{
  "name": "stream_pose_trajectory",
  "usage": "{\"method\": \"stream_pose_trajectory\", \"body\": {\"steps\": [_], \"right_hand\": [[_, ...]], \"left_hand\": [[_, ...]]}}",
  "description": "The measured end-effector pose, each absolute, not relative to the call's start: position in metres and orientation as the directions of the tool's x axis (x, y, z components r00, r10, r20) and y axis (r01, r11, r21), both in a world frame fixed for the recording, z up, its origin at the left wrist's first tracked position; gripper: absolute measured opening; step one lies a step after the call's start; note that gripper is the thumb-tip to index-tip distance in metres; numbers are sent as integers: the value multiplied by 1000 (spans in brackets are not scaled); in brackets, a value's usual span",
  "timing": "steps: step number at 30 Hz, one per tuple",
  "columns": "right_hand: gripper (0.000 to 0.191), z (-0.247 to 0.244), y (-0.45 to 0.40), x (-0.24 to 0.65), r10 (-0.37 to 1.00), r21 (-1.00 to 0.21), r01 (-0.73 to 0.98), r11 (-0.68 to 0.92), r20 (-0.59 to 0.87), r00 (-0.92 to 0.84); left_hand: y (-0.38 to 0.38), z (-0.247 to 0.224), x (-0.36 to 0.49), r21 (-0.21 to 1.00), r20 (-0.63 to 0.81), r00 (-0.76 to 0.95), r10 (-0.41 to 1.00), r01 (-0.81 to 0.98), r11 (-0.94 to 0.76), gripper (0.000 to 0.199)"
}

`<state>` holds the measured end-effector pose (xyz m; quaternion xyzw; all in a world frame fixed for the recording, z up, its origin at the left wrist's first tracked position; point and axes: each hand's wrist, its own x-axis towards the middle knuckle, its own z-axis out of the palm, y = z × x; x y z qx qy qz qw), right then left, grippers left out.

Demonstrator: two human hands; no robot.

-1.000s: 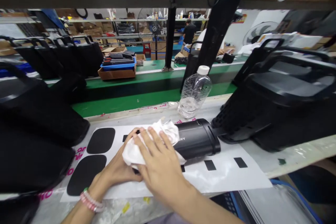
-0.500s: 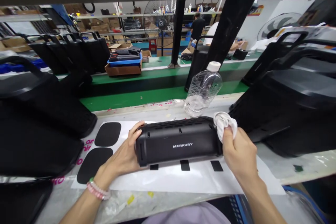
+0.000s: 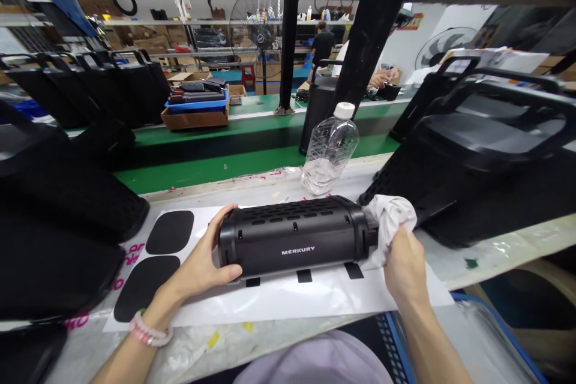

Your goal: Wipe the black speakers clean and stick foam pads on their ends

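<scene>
A black box-shaped device marked MERKURY (image 3: 294, 234), with slotted vents along its upper face, lies lengthwise over a white sheet (image 3: 288, 300). My left hand (image 3: 207, 258) grips its left end, the thumb on the front and the fingers behind. In my right hand (image 3: 407, 264) a bunched white cloth (image 3: 391, 222) is pinched against the device's right end; the cloth hides part of that end. Just behind the device stands a clear plastic bottle (image 3: 330, 147) with a white cap and a little liquid in it.
Large black cases with handles stand close on the left (image 3: 58, 210) and right (image 3: 486, 162). Two rounded black pads (image 3: 170, 232) lie left on the sheet. Beyond runs a green bench (image 3: 202, 165) with a carton (image 3: 195, 117); other people are farther back.
The device has tilted to show more of its vented upper face. My left thumb has come onto its front. The cloth has spread lower and farther out at the right end. The view has shifted right.
</scene>
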<state>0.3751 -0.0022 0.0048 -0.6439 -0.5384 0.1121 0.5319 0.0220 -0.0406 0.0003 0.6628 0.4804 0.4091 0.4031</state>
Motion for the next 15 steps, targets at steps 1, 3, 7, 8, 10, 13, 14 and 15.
{"method": "stream_pose_trajectory", "body": {"steps": [1,3,7,8,10,13,14,15], "right_hand": [[51,5,-3,370,792,-788,593,166,465,396],[49,6,-8,355,753,-722,653,227,556,352],[48,7,-28,303,727,-492,753,438,687,26],[48,6,-35,288,699,-390,759,522,705,-119],[49,7,-51,264,579,-120,711,693,679,-451],[48,10,-64,246,450,44,584,811,592,-669],[46,12,-64,248,446,10,563,826,600,-664],[43,14,-62,252,451,-42,553,832,632,-630]], "left_hand": [[-40,0,23,928,156,200,967,306,-213,103],[-39,-1,25,928,162,179,970,308,-212,103],[-38,2,31,947,140,105,985,276,-164,100],[-38,4,32,954,126,93,988,260,-146,99],[-38,6,32,959,118,88,989,248,-137,99],[-38,7,27,938,168,102,980,290,-191,101],[-38,6,26,930,182,105,978,304,-206,101],[-37,5,24,925,189,105,976,314,-213,100]]}}
